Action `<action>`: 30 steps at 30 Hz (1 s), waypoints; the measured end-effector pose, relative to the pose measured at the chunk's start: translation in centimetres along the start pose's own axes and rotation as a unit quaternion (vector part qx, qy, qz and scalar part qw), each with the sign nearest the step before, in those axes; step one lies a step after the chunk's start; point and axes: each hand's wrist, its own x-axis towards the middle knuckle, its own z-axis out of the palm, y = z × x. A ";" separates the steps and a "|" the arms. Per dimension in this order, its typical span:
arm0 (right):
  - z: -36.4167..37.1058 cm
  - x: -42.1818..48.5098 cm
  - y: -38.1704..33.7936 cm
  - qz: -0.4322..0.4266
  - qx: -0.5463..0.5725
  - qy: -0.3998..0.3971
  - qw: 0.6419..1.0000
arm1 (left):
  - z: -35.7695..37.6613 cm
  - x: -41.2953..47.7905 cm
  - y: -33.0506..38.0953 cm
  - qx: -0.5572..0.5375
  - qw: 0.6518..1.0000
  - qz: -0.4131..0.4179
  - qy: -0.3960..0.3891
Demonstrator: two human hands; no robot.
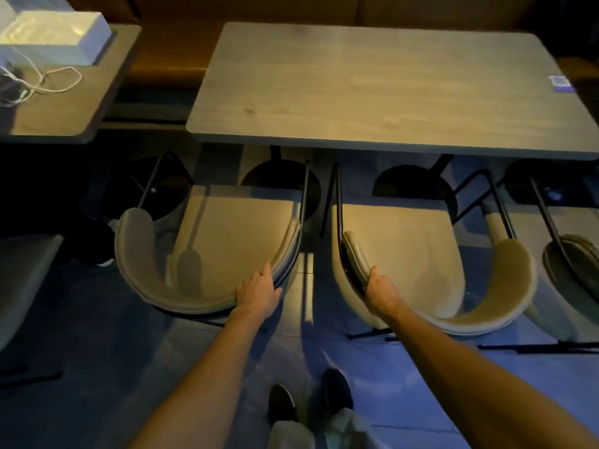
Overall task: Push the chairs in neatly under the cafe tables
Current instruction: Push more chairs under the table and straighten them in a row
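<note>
The left chair (227, 228) and the right chair (405, 241) stand side by side, close but apart, in front of the long wooden surface (372, 85), with both seats wholly in view short of its near edge. The left hand (257, 291) grips the left chair's curved backrest, fingers (266, 270) together over the rim, thumb on the outer side. The right hand (382, 288) holds the right chair's backrest, fingers curled round its edge. A third chair (570, 264) stands farther right. A purple card (562, 83) lies on the surface. A neighbouring surface (64, 118) to the left carries a white box (55, 37) and a cable (48, 82).
</note>
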 end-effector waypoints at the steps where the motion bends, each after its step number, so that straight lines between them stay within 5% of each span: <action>1: 0.4 0.4 0.0 0.007 -0.002 0.006 1.000 | 0.2 0.5 -0.3 0.007 1.000 0.006 0.003; 17: 1.7 1.5 0.0 0.048 -0.012 0.028 0.998 | 0.3 2.1 1.1 0.114 0.991 0.035 0.061; 30: 1.8 1.2 0.4 0.019 0.007 0.046 0.999 | 1.0 2.3 1.2 0.087 0.994 0.011 0.073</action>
